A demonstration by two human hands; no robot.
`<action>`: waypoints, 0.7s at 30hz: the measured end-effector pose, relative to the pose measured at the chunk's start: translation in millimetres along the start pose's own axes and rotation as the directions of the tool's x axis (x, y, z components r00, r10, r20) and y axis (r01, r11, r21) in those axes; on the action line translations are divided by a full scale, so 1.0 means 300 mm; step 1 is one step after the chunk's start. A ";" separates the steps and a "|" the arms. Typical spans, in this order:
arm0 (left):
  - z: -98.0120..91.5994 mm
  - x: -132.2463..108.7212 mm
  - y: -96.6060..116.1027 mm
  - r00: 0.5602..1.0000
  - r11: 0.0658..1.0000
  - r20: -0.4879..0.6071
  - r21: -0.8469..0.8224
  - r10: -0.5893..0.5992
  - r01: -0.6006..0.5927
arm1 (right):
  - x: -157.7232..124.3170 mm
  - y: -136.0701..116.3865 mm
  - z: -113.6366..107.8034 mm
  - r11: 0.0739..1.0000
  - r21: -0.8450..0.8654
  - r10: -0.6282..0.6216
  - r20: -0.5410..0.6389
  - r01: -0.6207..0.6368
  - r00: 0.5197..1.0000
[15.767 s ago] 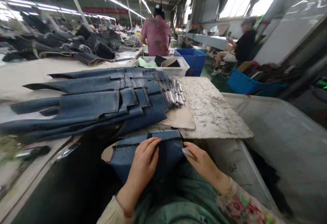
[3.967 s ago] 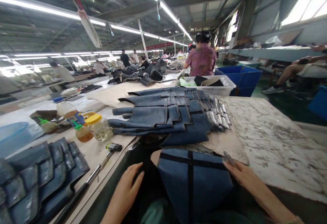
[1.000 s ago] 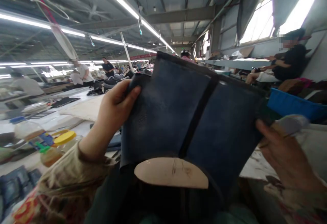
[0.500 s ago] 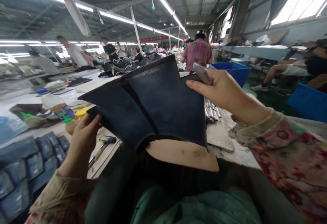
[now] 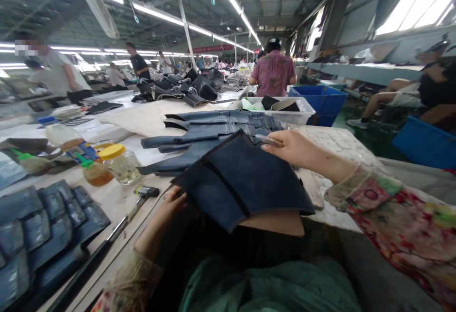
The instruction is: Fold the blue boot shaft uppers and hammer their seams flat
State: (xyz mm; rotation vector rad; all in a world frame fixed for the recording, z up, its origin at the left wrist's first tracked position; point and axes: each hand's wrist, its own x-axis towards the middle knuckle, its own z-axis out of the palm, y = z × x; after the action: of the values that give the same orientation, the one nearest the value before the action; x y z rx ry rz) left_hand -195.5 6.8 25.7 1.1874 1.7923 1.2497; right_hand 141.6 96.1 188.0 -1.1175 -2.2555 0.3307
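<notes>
A dark blue leather piece (image 5: 228,179) with a black strip across it hangs tilted in front of me, its tan underside showing at the lower edge. My left hand (image 5: 174,203) pinches its left corner. At the top right corner my right hand (image 5: 288,146) grips it, and a small pale tool (image 5: 268,140) I cannot name pokes out from the same fingers. Behind the piece lie several overlapping blue leather pieces (image 5: 213,127) on the table. A hammer (image 5: 137,203) with a long dark handle rests left of my left hand.
Glossy blue leather pieces (image 5: 46,231) overlap at the left. A yellow-lidded jar (image 5: 119,160) and a green-tipped bottle (image 5: 94,169) stand beyond the hammer. Farther back are a white bin (image 5: 302,110), a blue crate (image 5: 320,105) and a person in a purple shirt (image 5: 273,72).
Both hands have lowered the leather piece, and its left side has swung right and toward me. The overlapping pieces and the jar behind it have come into view.
</notes>
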 end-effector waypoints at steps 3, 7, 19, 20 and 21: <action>0.108 -0.015 -0.062 0.982 0.984 0.146 -0.109 -0.122 0.138 | -0.010 0.042 0.009 0.985 -0.170 0.045 0.093 -0.029 0.995; 0.202 -0.043 -0.083 0.920 0.923 0.306 -0.215 -0.246 0.318 | -0.047 0.128 0.004 0.929 -0.362 0.172 0.231 -0.080 0.958; 0.228 -0.051 -0.096 0.997 1.000 -0.071 0.006 -0.016 0.016 | -0.537 0.450 0.251 0.909 0.012 0.390 0.331 -0.417 0.859; 0.232 -0.040 -0.070 0.995 0.996 -0.081 0.061 0.063 -0.058 | -0.534 0.443 0.243 0.916 0.024 0.383 0.241 -0.400 0.892; 0.245 -0.034 -0.043 0.985 0.980 -0.070 0.132 0.161 -0.150 | -0.527 0.433 0.234 0.924 0.019 0.375 0.162 -0.383 0.913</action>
State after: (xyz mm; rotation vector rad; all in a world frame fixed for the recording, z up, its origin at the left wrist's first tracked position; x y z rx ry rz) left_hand -131.7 22.0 -11.2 1.3891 1.8911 1.3045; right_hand 256.2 54.4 9.5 -1.5515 -2.1342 0.6488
